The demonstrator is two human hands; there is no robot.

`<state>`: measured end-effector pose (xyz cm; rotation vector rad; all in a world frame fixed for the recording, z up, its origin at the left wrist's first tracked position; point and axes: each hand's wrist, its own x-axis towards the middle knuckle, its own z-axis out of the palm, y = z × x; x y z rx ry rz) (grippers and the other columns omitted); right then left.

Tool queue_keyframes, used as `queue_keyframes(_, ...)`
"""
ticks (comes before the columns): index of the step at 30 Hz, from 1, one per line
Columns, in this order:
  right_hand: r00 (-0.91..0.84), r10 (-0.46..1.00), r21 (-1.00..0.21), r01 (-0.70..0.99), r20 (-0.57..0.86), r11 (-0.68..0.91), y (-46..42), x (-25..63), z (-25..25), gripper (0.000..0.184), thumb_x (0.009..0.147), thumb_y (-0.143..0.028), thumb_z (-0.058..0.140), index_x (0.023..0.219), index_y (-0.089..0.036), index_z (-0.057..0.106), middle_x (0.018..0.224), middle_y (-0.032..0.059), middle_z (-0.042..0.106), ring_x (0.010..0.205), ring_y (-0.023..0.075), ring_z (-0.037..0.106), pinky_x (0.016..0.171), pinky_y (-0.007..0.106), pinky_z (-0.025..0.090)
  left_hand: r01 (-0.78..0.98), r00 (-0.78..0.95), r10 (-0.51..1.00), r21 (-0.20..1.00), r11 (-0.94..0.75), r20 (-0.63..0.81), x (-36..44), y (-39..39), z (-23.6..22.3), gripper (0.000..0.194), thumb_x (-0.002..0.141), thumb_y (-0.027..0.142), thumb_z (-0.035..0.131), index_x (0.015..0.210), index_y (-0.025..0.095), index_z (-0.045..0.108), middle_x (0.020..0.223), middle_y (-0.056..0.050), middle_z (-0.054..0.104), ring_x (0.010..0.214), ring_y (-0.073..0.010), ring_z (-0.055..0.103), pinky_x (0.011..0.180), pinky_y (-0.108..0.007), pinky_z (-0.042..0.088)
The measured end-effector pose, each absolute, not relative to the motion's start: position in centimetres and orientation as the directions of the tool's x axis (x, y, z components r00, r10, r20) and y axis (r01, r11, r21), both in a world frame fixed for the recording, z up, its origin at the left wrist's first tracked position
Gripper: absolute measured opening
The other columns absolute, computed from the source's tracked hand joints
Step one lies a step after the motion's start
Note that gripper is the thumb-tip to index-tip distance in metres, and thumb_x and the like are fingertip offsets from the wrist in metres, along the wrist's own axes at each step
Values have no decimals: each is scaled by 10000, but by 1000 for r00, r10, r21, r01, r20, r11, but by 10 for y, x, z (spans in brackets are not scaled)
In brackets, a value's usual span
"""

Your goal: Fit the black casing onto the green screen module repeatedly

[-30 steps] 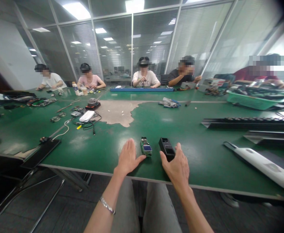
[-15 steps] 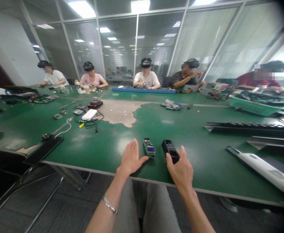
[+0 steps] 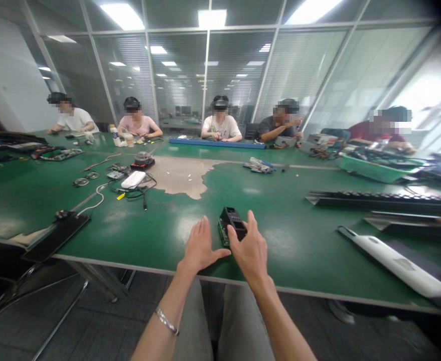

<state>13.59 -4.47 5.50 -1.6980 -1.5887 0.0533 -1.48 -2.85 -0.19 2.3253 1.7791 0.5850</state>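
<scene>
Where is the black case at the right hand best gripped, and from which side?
Probably across its narrow width, by the long side walls toward the near end, coming from the right. The black case is elongated, with recesses in its top face, and the green circuit board shows along its left side.

Room bright, light cool white — ceiling panels [image 3: 122, 16] overhead blown out. Glass wall [image 3: 177, 65] carries rows of reflected lights. Washed-out glare at far right; black curved shading cuts upper right corner. Counter [image 3: 167, 230] shows soft pale sheen; floor [image 3: 92, 321] underneath dim. Black casing [image 3: 235, 218] dark, recesses hard to read. Wide-angle stretch toward sides, wall uprights splaying outward. Right edge soft, green basket [image 3: 371, 173] smeared — seated people [image 3: 220, 128] small, pixel blocks over faces.
</scene>
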Motion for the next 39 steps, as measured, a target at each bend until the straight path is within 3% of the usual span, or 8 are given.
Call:
queue_keyframes(8,167,891,-462,885,422,53,-46,123,59,736,902,-405,487,1509,-81,224,1111,176,681,995,284,656,818,362,476,895,235,950,336,-295,206,-13,-29,1,1113,763,729,527,1500,-10,142,1579,-268,171,1478,-360,118,1188,-506,197)
queue_keyframes(17,160,919,-443,896,360,18,-48,123,43,735,911,-390,484,1517,-89,199,1111,167,680,998,277,656,825,356,472,899,248,951,322,-297,185,-15,-28,2,1128,738,692,545,1504,-21,123,1587,-266,127,1483,-355,87,1196,-494,179)
queue_keyframes(23,140,911,-423,905,389,42,-50,123,32,725,912,-379,483,1513,-83,204,1127,166,670,1009,280,640,833,362,476,900,264,945,302,-314,195,-15,-27,1,1112,731,639,588,1488,-54,160,1588,-279,85,1485,-359,51,1204,-485,158)
queue_keyframes(28,111,899,-367,928,424,59,-50,121,32,703,912,-363,463,1504,-72,217,1146,182,659,1028,302,623,821,377,484,900,266,940,293,-322,215,-14,-28,2,1030,745,596,589,1484,-14,211,1598,-256,75,1487,-351,53,1198,-488,177)
queue_keyframes(35,160,915,-318,947,370,-37,-49,117,46,750,884,-358,482,1515,-82,186,969,152,690,948,304,651,730,364,489,901,270,945,299,-316,186,-14,-26,1,1075,732,639,590,1486,-23,204,1596,-262,72,1485,-363,60,1195,-501,175)
queue_keyframes(39,152,924,-312,949,352,-38,-49,118,47,729,889,-363,474,1512,-90,212,1003,166,690,958,314,649,745,382,487,895,271,943,309,-321,196,-15,-26,0,1058,738,660,571,1494,12,211,1599,-248,83,1483,-367,70,1184,-530,190)
